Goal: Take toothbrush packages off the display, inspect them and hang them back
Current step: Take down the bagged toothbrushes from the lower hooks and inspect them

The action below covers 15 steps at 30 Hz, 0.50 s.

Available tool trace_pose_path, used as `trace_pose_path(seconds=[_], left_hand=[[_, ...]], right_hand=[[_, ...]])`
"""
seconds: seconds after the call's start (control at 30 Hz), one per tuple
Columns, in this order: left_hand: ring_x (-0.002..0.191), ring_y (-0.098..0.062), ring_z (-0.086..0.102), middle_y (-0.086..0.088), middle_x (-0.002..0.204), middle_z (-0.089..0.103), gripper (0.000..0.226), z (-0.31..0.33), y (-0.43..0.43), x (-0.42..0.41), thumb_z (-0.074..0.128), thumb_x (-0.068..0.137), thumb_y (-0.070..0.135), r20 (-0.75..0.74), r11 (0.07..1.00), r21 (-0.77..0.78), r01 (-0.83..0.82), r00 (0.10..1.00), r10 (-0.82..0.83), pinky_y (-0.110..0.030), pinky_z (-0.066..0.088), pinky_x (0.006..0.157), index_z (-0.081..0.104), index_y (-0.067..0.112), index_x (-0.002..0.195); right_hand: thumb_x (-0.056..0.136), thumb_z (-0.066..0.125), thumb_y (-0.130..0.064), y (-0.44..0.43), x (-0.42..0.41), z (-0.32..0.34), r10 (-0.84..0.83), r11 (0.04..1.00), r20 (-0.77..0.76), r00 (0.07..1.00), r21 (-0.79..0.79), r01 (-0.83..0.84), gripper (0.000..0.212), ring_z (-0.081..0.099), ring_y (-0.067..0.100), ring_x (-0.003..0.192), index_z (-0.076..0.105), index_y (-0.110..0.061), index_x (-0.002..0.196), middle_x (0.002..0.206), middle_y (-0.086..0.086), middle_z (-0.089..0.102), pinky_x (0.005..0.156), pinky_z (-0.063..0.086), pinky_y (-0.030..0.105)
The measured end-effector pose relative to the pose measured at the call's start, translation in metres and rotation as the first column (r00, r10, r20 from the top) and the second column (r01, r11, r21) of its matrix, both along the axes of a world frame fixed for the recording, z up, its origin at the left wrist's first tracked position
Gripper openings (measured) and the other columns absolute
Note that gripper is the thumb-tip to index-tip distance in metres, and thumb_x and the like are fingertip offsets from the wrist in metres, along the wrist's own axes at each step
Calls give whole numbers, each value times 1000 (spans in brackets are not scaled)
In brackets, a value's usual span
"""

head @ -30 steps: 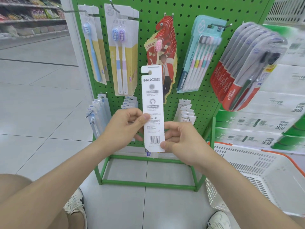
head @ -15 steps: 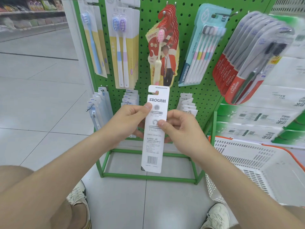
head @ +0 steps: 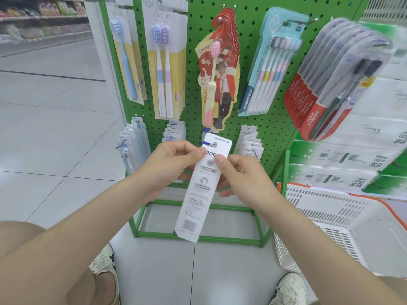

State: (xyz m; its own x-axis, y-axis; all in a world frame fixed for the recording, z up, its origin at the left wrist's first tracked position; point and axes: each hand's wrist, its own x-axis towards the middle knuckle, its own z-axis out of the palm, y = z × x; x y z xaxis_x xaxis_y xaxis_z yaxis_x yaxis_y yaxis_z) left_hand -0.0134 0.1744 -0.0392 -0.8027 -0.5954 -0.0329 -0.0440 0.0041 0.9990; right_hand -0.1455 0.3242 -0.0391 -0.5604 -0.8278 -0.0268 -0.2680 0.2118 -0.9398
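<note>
Package (head: 193, 205) | left hand (head: 171, 166), right hand (head: 244, 181) pinch its top | basket (head: 330, 197) beside display (head: 275, 128)

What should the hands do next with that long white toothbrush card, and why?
Probably nudge the top of the white package toward the green pegboard so its hang hole slips onto a hook. The left hand and right hand pinch it near the top, and the hole sits level with the lower row of hanging packs. The hook itself is hidden.

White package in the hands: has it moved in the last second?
Yes. The package has dropped: its top overlapped the red packs before, now it sits just below them.
</note>
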Motion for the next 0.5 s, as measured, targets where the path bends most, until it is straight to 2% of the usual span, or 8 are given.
trace_pose_path(seconds=[0.1, 0.23, 0.43, 0.5], left_hand=[[85, -22, 77, -16, 102, 81, 19, 2, 3, 0, 70, 101, 25, -17, 1000, 18, 20, 1000, -20, -32, 63, 71, 71, 7, 94], [84, -20, 76, -13, 102, 81, 19, 1, 1, -1, 68, 102, 25, -30, 999, 30, 27, 999, -26, -28, 62, 70, 71, 6, 100], [80, -22, 74, -14, 98, 82, 15, -5, 3, -1, 64, 106, 23, 3, 999, -25, 35, 999, -35, -29, 60, 67, 65, 9, 101], [77, -19, 74, -13, 96, 81, 17, -5, 3, -2, 64, 106, 24, 26, 996, -54, 65, 998, -64, -26, 59, 64, 65, 8, 103]], right_hand=[[109, 60, -28, 1, -1, 1, -71, 989, 47, 996, -124, 76, 23, 77, 37, 86, 69, -8, 104, 91, 8, 82, 77, 65, 56], [109, 61, -26, 4, -1, 5, -38, 991, 138, 990, -122, 55, 28, 77, 37, 93, 71, 0, 106, 95, 11, 81, 78, 66, 47], [112, 49, -43, 2, -2, 14, -61, 995, 206, 977, -59, 75, 53, 77, 27, 74, 79, -1, 96, 84, 17, 80, 64, 62, 36], [112, 48, -43, 2, -1, 15, -100, 992, 198, 975, -57, 114, 54, 76, 26, 70, 79, -3, 91, 80, 16, 79, 62, 60, 35]])
